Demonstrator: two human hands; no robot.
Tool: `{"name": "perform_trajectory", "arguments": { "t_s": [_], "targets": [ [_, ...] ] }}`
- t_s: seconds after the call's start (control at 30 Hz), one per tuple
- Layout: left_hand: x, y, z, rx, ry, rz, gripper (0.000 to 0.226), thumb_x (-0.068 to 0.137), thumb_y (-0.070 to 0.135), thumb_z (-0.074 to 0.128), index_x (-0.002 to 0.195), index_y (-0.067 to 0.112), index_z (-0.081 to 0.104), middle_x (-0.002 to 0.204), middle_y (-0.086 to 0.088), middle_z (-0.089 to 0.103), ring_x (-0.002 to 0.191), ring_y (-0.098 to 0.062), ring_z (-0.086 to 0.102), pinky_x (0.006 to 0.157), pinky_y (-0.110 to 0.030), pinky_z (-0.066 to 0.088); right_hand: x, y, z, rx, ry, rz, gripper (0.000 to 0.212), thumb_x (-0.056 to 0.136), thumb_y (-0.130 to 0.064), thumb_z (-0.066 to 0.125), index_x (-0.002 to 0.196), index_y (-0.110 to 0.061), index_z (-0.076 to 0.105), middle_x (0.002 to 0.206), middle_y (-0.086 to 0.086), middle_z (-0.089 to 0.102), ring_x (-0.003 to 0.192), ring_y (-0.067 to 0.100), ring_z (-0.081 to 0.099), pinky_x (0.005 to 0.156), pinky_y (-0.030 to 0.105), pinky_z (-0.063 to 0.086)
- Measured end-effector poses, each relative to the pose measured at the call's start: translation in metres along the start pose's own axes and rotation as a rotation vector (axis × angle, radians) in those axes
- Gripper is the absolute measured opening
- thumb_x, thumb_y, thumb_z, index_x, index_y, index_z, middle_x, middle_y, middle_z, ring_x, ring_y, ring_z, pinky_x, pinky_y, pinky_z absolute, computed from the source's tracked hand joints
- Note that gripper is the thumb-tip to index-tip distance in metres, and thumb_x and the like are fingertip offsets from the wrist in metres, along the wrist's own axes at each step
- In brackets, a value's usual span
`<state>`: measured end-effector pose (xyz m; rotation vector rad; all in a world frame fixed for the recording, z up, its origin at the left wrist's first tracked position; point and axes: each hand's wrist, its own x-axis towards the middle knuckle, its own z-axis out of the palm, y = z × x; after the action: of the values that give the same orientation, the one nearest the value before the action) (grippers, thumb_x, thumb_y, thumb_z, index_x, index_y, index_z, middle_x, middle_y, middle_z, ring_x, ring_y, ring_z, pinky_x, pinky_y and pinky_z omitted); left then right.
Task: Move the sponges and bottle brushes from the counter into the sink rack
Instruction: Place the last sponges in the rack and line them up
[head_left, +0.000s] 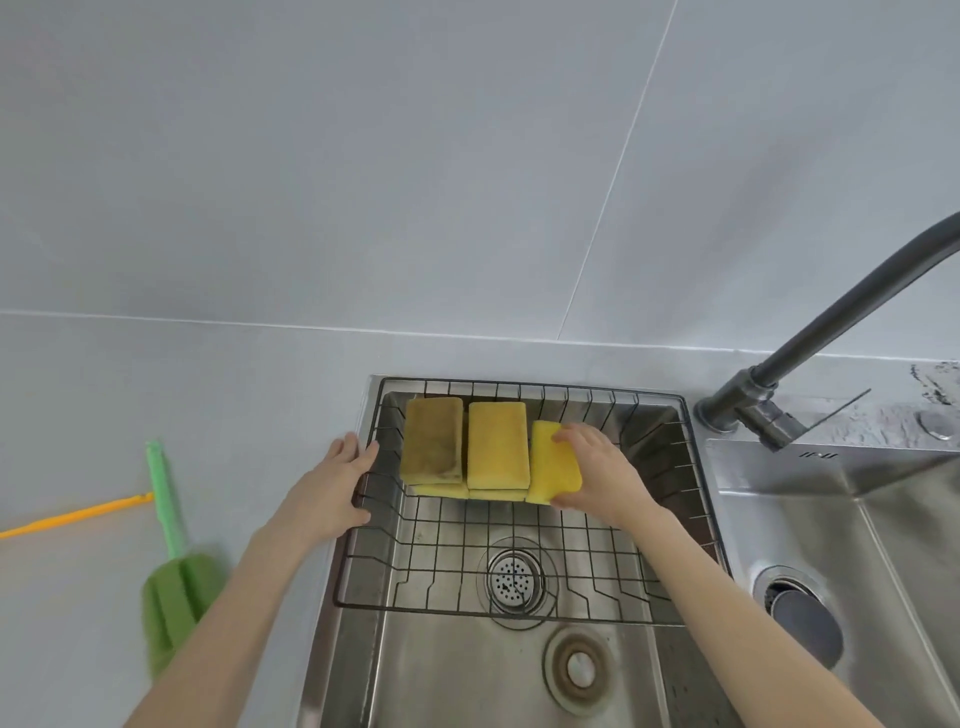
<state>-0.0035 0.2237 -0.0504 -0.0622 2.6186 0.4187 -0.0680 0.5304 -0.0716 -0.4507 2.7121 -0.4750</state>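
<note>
A black wire rack (363, 597) sits across the left sink basin. Two yellow sponges lie side by side at its back, a browner one (434, 439) on the left and a cleaner one (497, 444) beside it, each on top of another sponge. My right hand (597, 467) grips a third bright yellow sponge (553, 467) just right of them, tilted, inside the rack. My left hand (332, 486) rests on the rack's left rim with fingers spread. On the counter to the left lie a green bottle brush (174, 566) and an orange brush handle (72, 516).
A dark faucet (831, 322) arches over from the right behind the sinks. A second steel basin (883, 545) with a drain lies at the right. The left basin's drain (511, 579) shows under the rack. A grey tiled wall stands behind the counter.
</note>
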Motion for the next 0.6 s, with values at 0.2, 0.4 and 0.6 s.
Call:
{"name": "perform_trajectory", "arguments": {
  "t_s": [0.2, 0.4, 0.6],
  "targets": [
    [0.001, -0.002, 0.000, -0.004, 0.006, 0.001, 0.088, 0.082, 0.016, 0.064, 0.143, 0.016, 0.001, 0.155, -0.014, -0.008, 0.144, -0.024, -0.004, 0.115, -0.037, 0.022, 0.007, 0.005, 0.007, -0.101, -0.002, -0.037, 0.078, 0.069, -0.035, 0.077, 0.134, -0.022, 0.037, 0.155, 0.001, 0.024, 0.144, 0.019, 0.015, 0.118, 0.041, 0.014],
    [0.000, -0.001, 0.000, -0.009, 0.007, 0.003, 0.087, 0.083, 0.015, 0.063, 0.143, 0.015, 0.001, 0.155, -0.015, -0.007, 0.144, -0.025, -0.005, 0.115, -0.038, 0.022, 0.003, -0.002, 0.009, -0.267, 0.066, -0.031, 0.073, 0.071, -0.039, 0.074, 0.133, -0.022, 0.041, 0.148, 0.006, 0.031, 0.138, 0.027, 0.023, 0.114, 0.042, 0.022],
    [0.000, -0.001, 0.003, -0.021, -0.009, -0.003, 0.087, 0.084, 0.014, 0.062, 0.143, 0.014, -0.002, 0.155, -0.016, -0.011, 0.144, -0.026, -0.008, 0.116, -0.040, 0.019, -0.006, -0.010, 0.015, -0.320, 0.001, -0.010, 0.075, 0.083, -0.035, 0.064, 0.142, -0.015, 0.022, 0.140, 0.008, 0.036, 0.125, 0.027, 0.037, 0.103, 0.039, 0.038]
  ]
}}
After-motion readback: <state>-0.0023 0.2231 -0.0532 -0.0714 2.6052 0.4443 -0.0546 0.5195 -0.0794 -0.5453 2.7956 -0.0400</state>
